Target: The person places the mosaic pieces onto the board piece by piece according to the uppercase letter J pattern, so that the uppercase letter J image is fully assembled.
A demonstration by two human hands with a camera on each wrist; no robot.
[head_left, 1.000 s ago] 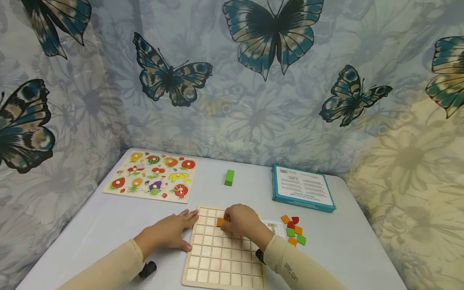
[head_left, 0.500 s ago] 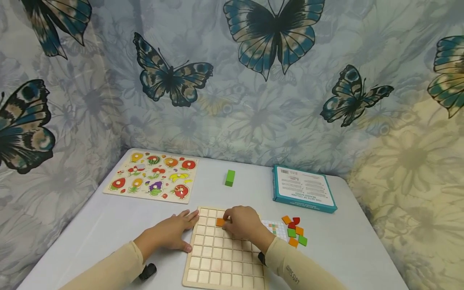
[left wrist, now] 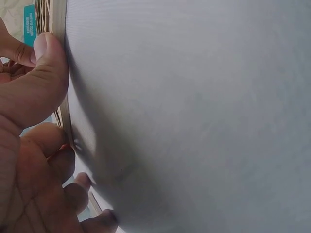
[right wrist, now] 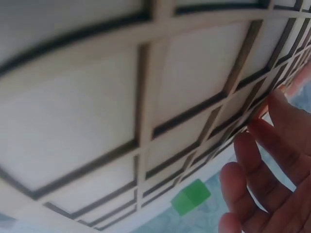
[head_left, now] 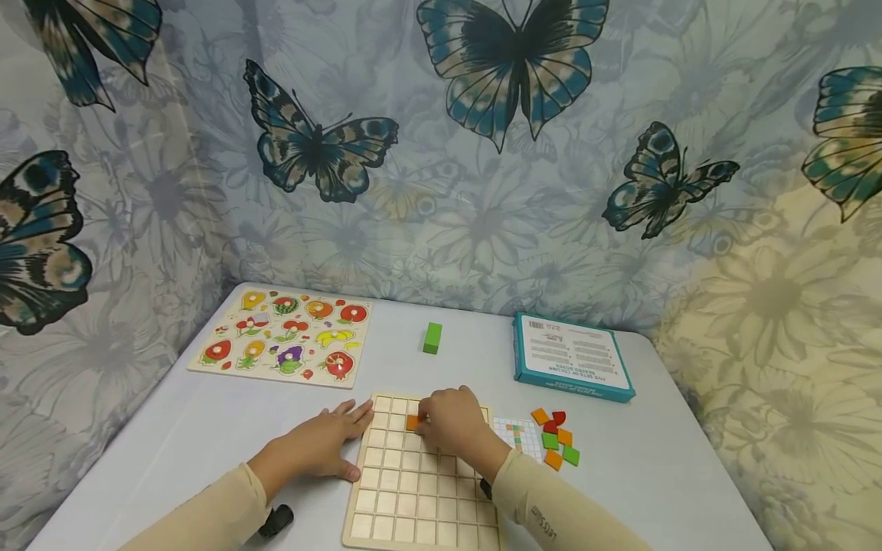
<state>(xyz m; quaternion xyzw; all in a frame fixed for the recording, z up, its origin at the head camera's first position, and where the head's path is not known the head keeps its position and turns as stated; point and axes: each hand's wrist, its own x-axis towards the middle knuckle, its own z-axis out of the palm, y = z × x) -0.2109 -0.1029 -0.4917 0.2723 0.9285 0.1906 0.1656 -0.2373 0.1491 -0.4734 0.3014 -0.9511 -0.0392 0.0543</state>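
A wooden grid board (head_left: 407, 482) of square cells lies in front of me. My right hand (head_left: 456, 425) is over its upper part, thumb and forefinger pinching an orange square tile (head_left: 412, 422) at a cell near the far edge. In the right wrist view only a sliver of that orange tile (right wrist: 264, 108) shows between the fingertips; the other fingers of the right hand (right wrist: 272, 179) are bent. My left hand (head_left: 313, 445) is spread along the board's left edge, its thumb and fingertips touching it. The left wrist view shows that thumb (left wrist: 46, 77) against the wooden rim.
Right of the board lie a printed pattern card (head_left: 518, 438) and several loose tiles (head_left: 550, 441) in orange, red and green. Farther back are a fruit puzzle board (head_left: 281, 337), a green block (head_left: 432, 338) and a teal box (head_left: 574, 357). A patterned cloth wall (head_left: 441, 229) stands behind the table.
Both hands keep nearly the same place on the board, the right still at the orange tile. The whole head view has shifted slightly.
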